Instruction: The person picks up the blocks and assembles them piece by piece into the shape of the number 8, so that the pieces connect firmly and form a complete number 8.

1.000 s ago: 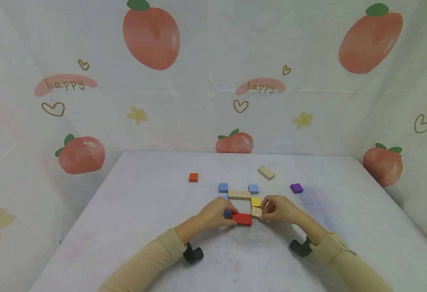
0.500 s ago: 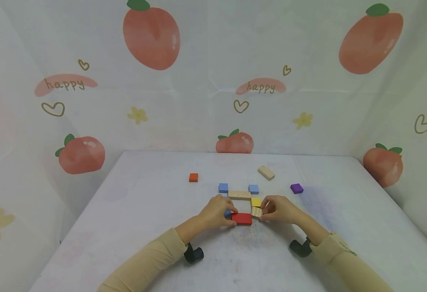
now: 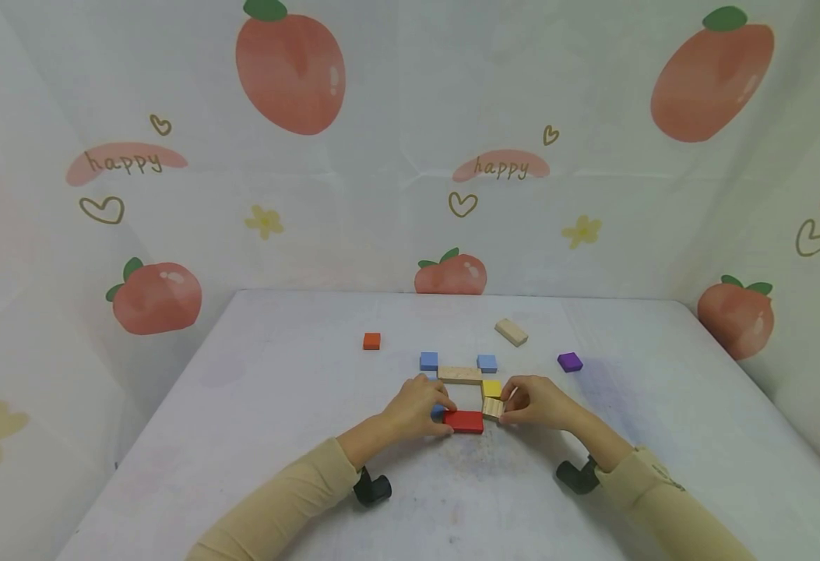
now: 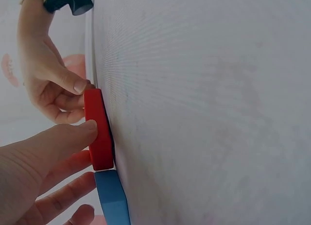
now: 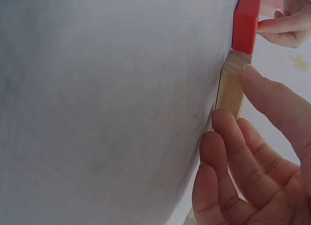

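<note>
My left hand [image 3: 413,409] pinches a red rectangular block [image 3: 463,421] between thumb and fingers, at the near side of a ring of blocks. In the left wrist view the block's end meets a blue block [image 4: 112,198], which the hand partly covers in the head view. My right hand [image 3: 537,401] holds a natural wood block [image 3: 493,408], its thumb at one end and fingers along the side. In the right wrist view that block's corner is right at the red block [image 5: 247,25]. A yellow block [image 3: 491,388] lies just behind the wood one.
A long wood block [image 3: 459,375] forms the far side of the ring, with blue blocks [image 3: 428,361] at its back corners. Farther out lie an orange block [image 3: 371,341], a wood block [image 3: 511,332] and a purple block [image 3: 570,361] on the white table [image 3: 276,389].
The red block in my left hand has shifted very slightly to the left, toward the blue block. My right hand stays in place on the wood block.
</note>
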Motion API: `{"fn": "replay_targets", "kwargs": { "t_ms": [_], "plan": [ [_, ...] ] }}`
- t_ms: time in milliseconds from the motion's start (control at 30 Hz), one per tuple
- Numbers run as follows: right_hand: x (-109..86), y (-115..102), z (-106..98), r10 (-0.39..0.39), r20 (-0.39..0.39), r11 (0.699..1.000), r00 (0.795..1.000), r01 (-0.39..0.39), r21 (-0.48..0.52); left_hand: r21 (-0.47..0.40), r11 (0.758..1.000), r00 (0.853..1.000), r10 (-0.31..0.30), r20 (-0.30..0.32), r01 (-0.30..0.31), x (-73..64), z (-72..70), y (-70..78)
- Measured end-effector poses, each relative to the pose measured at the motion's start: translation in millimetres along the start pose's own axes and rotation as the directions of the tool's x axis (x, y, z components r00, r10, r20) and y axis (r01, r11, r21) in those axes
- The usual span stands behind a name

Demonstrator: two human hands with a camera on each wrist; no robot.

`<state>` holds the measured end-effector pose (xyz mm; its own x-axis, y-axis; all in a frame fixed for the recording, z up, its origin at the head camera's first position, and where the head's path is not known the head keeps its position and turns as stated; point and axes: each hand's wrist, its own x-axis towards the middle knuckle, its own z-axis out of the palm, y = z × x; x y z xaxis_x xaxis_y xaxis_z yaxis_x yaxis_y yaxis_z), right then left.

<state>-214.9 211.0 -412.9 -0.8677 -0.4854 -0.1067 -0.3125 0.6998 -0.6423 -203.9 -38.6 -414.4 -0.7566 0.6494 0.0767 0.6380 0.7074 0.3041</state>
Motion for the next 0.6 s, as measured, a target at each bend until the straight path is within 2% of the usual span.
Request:
{"fn": "replay_targets", "kwargs": {
  "t_ms": [600],
  "plan": [
    [0.0, -1.2, -0.5, 0.01, 0.005, 1.0, 1.0, -0.01, 0.001, -0.005, 0.999, 0.999, -0.034, 0.027, 0.035, 0.2, -0.3, -0.2]
  ]
}}
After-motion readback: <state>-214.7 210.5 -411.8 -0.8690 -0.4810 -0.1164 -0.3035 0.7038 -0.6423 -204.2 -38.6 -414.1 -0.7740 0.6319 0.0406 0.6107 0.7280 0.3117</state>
